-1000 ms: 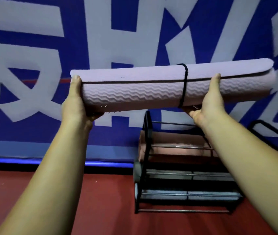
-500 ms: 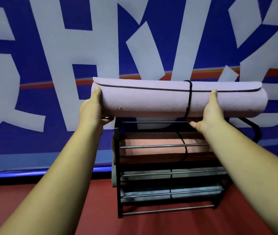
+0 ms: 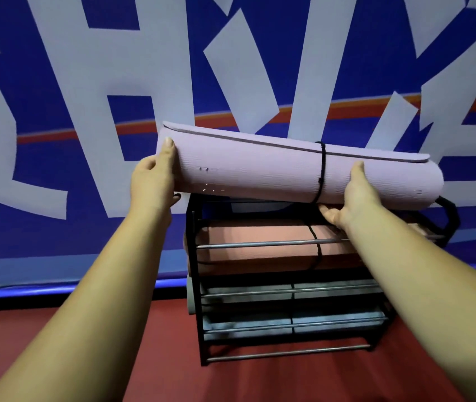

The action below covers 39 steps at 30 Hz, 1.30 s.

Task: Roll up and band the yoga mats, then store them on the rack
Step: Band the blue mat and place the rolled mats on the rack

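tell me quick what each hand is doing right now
Left hand: holding the left end of the rolled lilac foam yoga mat.
Right hand: holding the same mat, beside its thin black band.

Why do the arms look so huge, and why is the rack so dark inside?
Head view: the wide lens stretches the forearms near the bottom corners; same view: the lower shelves of the black rack sit in shadow below the lilac yoga mat.

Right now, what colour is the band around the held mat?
The band on the lilac mat is black, seen best in the head view.
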{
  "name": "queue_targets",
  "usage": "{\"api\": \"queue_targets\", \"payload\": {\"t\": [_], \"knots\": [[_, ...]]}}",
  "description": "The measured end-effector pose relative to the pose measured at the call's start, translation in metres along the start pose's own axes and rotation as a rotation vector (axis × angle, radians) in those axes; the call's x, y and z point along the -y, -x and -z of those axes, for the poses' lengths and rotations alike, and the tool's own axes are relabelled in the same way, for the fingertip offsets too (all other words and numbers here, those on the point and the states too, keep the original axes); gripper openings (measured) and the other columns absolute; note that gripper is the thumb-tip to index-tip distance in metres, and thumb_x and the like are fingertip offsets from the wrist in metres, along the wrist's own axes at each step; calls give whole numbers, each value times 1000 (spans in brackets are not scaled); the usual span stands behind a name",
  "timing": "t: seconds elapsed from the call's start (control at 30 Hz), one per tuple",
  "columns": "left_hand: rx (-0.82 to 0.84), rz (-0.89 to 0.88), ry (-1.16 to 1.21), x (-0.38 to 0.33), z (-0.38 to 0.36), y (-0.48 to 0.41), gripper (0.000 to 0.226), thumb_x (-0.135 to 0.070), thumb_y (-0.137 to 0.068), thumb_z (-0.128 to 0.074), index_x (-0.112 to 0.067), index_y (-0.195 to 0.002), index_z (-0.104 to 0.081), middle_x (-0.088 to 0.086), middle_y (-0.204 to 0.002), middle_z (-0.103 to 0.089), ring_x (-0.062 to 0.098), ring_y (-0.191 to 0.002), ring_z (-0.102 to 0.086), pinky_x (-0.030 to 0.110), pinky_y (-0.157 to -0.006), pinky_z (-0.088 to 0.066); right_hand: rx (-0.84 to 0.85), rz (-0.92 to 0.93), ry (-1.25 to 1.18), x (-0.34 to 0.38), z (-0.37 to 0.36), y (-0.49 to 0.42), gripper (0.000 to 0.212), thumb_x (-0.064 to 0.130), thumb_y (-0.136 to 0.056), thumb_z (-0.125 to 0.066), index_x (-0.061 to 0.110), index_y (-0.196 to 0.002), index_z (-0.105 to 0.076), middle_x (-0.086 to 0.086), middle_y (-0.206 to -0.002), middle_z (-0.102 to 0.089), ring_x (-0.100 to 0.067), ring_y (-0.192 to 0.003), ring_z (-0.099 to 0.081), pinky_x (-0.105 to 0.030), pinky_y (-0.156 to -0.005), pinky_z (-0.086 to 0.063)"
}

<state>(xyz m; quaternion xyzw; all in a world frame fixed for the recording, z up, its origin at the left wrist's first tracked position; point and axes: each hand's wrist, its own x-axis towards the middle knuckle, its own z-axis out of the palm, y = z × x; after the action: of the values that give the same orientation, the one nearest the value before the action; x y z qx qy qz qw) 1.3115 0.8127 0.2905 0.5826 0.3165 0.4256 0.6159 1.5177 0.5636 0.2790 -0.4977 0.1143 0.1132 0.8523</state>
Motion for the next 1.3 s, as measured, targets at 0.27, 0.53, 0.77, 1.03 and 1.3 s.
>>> {"api": "queue_targets", "payload": {"t": [0.27,0.53,0.77,1.03,1.3], "knots": [[-3,39,126,10,13,-10,32,-51,-107,-57,-21,-102,-67,9,-121,-72,32,-114,-72,43,-87,-65,14,92,-43,3,-16,11,76,67,-77,-79,36,-140,-50,8,-129,-63,-23,-113,-65,-49,-92,-57],[98,-26,116,9,-1,-9,40,-57,-106,-56,-20,-103,-70,3,-116,-72,24,-109,-71,41,-89,-65,-14,198,-73,33,-17,14,81,73,-78,-75,35,-145,-49,9,-136,-60,-22,-118,-61,-61,-111,-45],[124,-51,-10,24,-7,-10,53,-75,-93,-57,-24,-103,-68,1,-111,-75,26,-109,-72,40,-82,-56,-24,123,-87,12,8,8,72,74,-79,-75,39,-138,-52,6,-131,-64,-25,-109,-63,-49,-86,-56],[141,-95,-105,23,-9,-6,41,-71,-101,-48,-34,-108,-61,-11,-116,-71,19,-113,-68,40,-89,-52,-51,148,-53,9,4,4,60,76,-83,-69,39,-127,-51,6,-131,-62,-23,-112,-63,-46,-80,-56],[61,-42,-235,9,0,2,56,-72,-95,-54,-26,-124,-67,-11,-120,-72,11,-112,-67,38,-97,-52,-83,-18,243,4,3,21,79,86,-85,-56,35,-145,-51,4,-126,-63,-28,-107,-65,-46,-91,-52]]}}
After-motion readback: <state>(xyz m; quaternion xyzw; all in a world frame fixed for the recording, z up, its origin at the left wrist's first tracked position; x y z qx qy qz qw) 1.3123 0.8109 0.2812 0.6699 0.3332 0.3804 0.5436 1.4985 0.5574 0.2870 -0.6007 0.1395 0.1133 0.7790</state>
